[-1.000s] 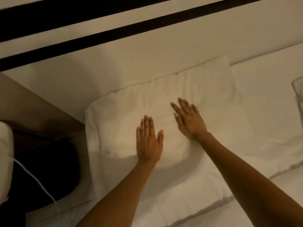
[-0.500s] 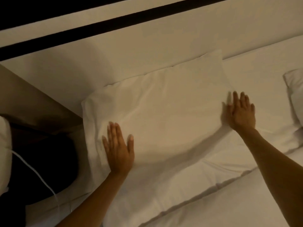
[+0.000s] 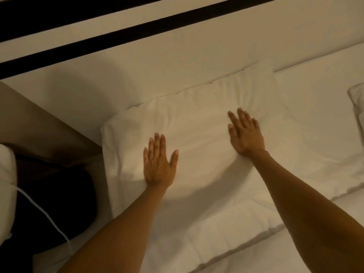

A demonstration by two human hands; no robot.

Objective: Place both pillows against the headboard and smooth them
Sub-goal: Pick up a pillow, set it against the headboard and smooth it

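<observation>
A white pillow (image 3: 197, 123) lies flat on the bed with its far edge against the pale headboard (image 3: 177, 62). My left hand (image 3: 158, 164) rests palm down on the pillow's left half, fingers spread and holding nothing. My right hand (image 3: 245, 134) presses flat on the pillow's right half, fingers pointing toward the headboard. A corner of a second white pillow (image 3: 356, 103) shows at the right edge of the view, lying on the sheet; most of it is cut off.
A white bed sheet (image 3: 315, 91) spreads right of the pillow. A brown bedside surface (image 3: 39, 125) stands left of the bed, with a dark gap (image 3: 49, 203) below it. A white cable (image 3: 47, 215) and a white object (image 3: 6, 194) lie at the far left.
Both hands have slid back inward from the pillow's outer edges onto its middle, still flat on it. The pillow shows fresh creases near my right hand.
</observation>
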